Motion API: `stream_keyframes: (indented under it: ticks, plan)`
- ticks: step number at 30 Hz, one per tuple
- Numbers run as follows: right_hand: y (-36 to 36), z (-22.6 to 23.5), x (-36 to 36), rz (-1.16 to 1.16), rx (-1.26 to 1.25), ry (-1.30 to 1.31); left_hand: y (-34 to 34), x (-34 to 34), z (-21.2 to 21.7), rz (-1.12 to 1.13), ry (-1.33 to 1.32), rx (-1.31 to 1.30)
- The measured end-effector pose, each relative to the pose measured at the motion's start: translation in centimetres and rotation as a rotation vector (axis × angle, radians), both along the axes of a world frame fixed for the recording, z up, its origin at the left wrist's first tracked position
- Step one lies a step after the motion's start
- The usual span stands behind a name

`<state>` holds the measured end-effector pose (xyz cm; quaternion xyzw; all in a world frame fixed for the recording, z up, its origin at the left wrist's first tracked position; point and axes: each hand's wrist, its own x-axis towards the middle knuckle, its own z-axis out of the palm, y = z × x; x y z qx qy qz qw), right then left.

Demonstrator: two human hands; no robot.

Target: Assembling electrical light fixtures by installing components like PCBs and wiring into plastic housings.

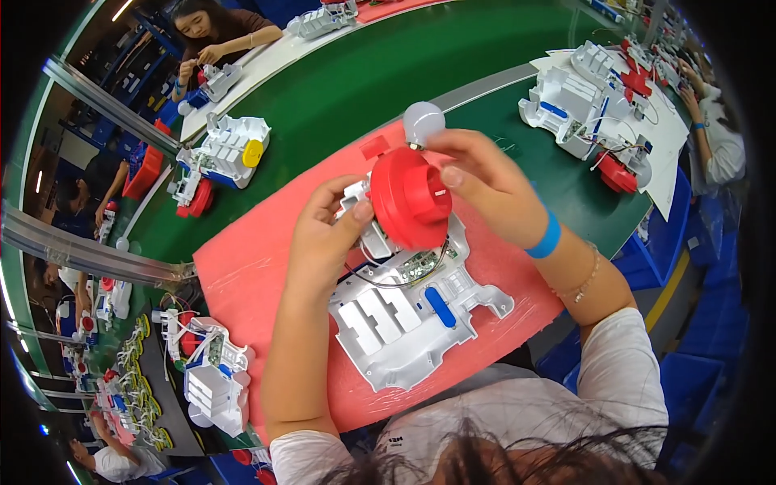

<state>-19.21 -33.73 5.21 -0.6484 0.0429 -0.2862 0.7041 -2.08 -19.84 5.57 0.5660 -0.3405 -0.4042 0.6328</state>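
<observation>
Over the middle of the pink mat (267,279), lifted clear of it, is the red drum (398,198) with its squared knob facing the right hand. The left hand (327,230) is clamped on it from the side, thumb against the rim and fingers around the white bracket (353,194) behind. The right hand (485,182) curves in from the other side, thumb tip by the knob and fingers by the base of the white globe (423,123), which pokes out toward the mat's far edge. I can't tell from here whether those fingers pinch anything.

Below, the white shell (400,368) lies toward the mat's near edge, its circuit board (424,263) bare and a thin cable (380,284) looping near it under the drum. Beside the mat's left edge sits a similar unit (217,380).

To me this looks like the joining stage, with globe and drum being fitted or checked by hand. The next move seems to call for a steady left hold, a light right touch on the globe, and slack in that cable.
</observation>
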Motion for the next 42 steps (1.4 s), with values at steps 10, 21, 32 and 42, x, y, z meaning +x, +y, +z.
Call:
stream_keyframes:
  ticks: [10, 21, 32, 42]
  plan:
    - [0.8, -2.4, -3.5, 0.254, 0.317, 0.751, -0.4, -0.8, 0.5, -0.023, -0.001, -0.112]
    - [0.7, -4.3, -3.1, 0.548, 0.854, 0.410, 0.0, -2.0, 1.1, -0.068, -0.094, -0.133]
    - [-0.4, -6.2, -3.9, 0.617, 0.808, 0.336, -0.4, -2.5, 2.1, -0.161, -0.123, -0.151]
    - [-0.4, -5.7, -4.1, 0.032, -0.404, 0.498, -2.1, -2.1, 0.8, -0.182, -0.120, -0.130]
